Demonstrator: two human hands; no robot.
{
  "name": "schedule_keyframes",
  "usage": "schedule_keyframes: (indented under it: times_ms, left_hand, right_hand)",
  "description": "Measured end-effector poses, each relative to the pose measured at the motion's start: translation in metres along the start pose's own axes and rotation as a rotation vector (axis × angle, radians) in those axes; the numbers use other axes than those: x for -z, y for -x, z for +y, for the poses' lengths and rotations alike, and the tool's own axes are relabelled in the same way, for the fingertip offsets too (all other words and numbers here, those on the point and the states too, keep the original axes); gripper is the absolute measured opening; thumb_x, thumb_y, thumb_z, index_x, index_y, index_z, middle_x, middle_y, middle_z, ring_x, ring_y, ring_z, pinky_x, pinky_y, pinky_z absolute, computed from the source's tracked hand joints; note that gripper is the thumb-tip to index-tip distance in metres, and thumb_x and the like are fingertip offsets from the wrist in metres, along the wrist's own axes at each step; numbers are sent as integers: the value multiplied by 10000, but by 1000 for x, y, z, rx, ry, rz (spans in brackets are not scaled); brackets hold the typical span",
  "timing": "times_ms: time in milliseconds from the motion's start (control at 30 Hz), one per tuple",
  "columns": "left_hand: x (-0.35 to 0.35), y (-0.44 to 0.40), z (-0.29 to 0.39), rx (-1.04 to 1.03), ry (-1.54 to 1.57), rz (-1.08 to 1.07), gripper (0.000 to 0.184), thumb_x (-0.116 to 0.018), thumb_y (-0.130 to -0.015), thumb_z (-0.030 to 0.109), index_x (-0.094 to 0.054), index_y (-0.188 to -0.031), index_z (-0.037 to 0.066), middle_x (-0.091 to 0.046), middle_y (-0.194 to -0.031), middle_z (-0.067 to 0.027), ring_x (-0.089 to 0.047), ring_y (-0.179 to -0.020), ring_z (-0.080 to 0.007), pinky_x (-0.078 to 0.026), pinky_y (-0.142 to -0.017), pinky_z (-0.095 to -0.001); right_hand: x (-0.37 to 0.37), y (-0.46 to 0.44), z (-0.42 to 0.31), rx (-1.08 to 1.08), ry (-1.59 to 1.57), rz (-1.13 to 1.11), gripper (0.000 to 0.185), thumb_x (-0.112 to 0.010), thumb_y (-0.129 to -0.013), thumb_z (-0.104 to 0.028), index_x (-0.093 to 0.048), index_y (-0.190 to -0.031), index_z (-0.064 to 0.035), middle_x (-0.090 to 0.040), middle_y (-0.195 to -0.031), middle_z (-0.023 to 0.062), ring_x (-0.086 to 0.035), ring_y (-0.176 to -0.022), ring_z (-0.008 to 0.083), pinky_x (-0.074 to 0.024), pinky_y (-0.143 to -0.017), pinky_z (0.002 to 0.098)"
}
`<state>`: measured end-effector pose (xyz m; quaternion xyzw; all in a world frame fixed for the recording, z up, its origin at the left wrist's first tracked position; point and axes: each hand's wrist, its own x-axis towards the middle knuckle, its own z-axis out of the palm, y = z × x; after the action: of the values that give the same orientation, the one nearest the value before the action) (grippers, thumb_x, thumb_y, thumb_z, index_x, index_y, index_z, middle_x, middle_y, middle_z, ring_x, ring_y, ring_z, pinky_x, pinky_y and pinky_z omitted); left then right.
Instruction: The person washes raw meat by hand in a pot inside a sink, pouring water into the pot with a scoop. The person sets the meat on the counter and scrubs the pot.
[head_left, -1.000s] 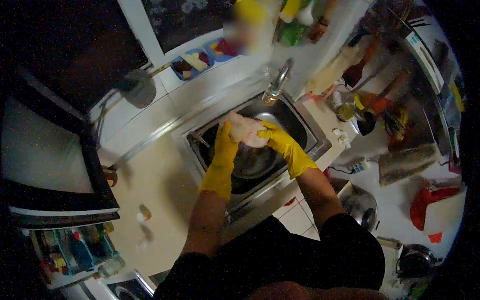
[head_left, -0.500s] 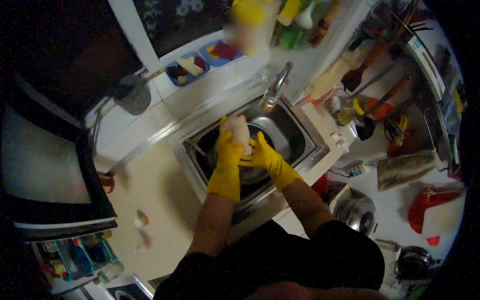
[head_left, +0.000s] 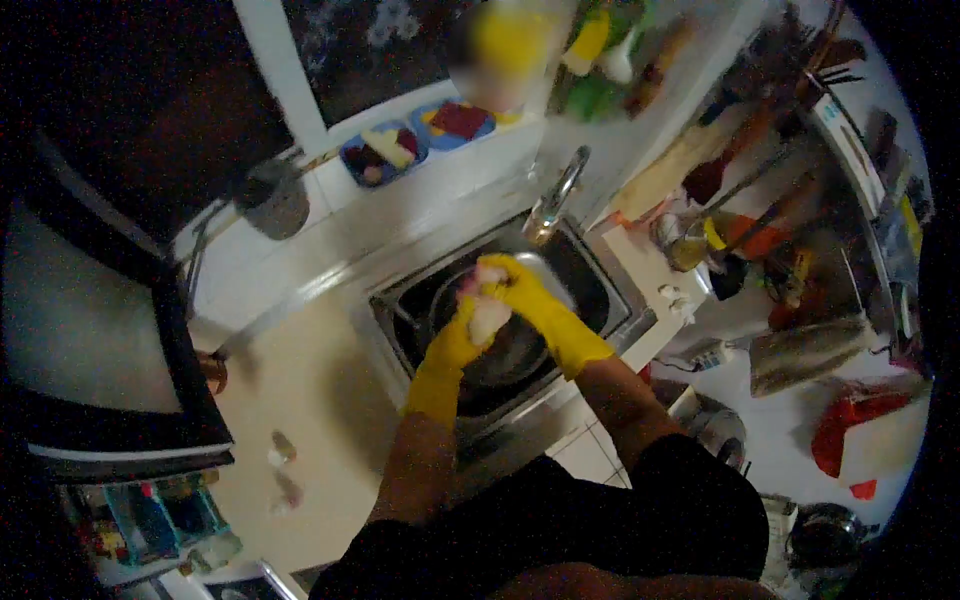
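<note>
Over the sink [head_left: 632, 282], a pale pink lump that looks like raw chicken [head_left: 489, 321] is between my two hands, which wear yellow rubber gloves. My left hand [head_left: 455, 343] is closed around its lower left side. From the upper right, my right hand [head_left: 520, 292] grips the top end, fingers bent over it. Gloved fingers hide part of the piece. Below them, in the basin, sits a round metal bowl [head_left: 510, 372]. The faucet [head_left: 568, 187] stands behind the sink, slightly right of my hands.
On the back ledge are two blue trays, a left tray [head_left: 350, 168] and a right tray [head_left: 425, 122], holding food-like pieces. A grey container [head_left: 277, 205] hangs to the left. Utensils and a cloth [head_left: 808, 352] crowd the right wall. Small pale items [head_left: 282, 456] lie on the left counter.
My right hand has moved up to the top of the chicken, and my left hand has shifted lower. The piece has turned and sits lower between them. The view has tilted slightly.
</note>
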<state>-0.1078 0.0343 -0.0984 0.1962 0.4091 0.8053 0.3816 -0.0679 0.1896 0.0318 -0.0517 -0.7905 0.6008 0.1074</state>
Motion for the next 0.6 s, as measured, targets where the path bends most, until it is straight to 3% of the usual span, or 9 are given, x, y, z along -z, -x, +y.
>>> schedule_keyframes:
  times_ms: [33,67,167,200,267,333,433,500,600]
  left_hand:
    - [9,-5,-17,-21,-278,-18,274,-501,-932,216,-555,-1175,100,-604,-1164,-66,-551,-1075,-182,-433,-933,-330]
    - [20,-9,-31,65,-24,-41,260,-498,-925,189,-556,-1153,79,-611,-1129,-82,-566,-1028,-194,-446,-888,-326]
    - [21,-15,-24,255,466,-81,231,-492,-910,134,-558,-1109,39,-625,-1060,-113,-596,-935,-218,-472,-799,-318]
    - [18,-12,-22,156,-193,29,237,-501,-903,153,-575,-1084,19,-628,-1036,-144,-605,-921,-249,-473,-804,-339]
    - [10,-3,-14,36,-854,138,251,-509,-897,173,-592,-1058,-1,-631,-1012,-174,-614,-906,-281,-474,-809,-360]
    - [-6,4,9,-91,-960,191,251,-522,-872,176,-613,-1029,2,-635,-1008,-178,-611,-916,-301,-476,-796,-402]
    - [-30,4,31,-157,-1159,170,253,-543,-835,181,-645,-985,5,-643,-1000,-183,-607,-932,-331,-478,-776,-466]
    - [-47,0,47,-121,-1531,62,254,-556,-811,184,-666,-956,8,-648,-996,-186,-605,-942,-351,-480,-762,-509]
    - [-70,-27,68,95,-2289,-477,256,-576,-774,190,-698,-913,11,-655,-989,-191,-600,-957,-381,-482,-742,-572]
  right_hand:
    - [8,6,-30,-224,79,-110,431,-662,-842,-110,-550,-1256,-70,-627,-1139,55,-592,-1032,169,-468,-882,308]
    - [1,4,6,-83,-199,-53,470,-680,-825,-130,-543,-1273,-98,-636,-1132,80,-605,-1025,202,-477,-868,329]
    - [16,4,-39,199,342,84,519,-679,-807,-152,-519,-1295,-80,-651,-1089,141,-632,-973,306,-495,-865,384]
    - [16,6,-42,132,352,-70,474,-662,-818,-146,-538,-1271,-79,-650,-1081,157,-627,-992,305,-491,-865,377]
    - [17,6,-62,67,360,-219,431,-645,-830,-140,-556,-1248,-78,-648,-1073,173,-622,-1011,304,-487,-864,369]
    - [28,0,-103,-16,724,-41,373,-633,-831,-160,-593,-1190,-66,-650,-1053,186,-626,-982,337,-492,-849,369]
    - [68,-51,-160,335,616,288,323,-610,-845,-177,-617,-1153,-82,-664,-921,175,-630,-789,338,-501,-723,384]
    - [99,-106,-196,368,548,474,345,-585,-857,-143,-592,-1197,-85,-641,-983,190,-616,-833,330,-492,-736,362]
    - [145,-199,-230,785,1144,883,294,-488,-886,-252,-576,-1116,-93,-647,-1013,179,-586,-952,411,-477,-812,474]
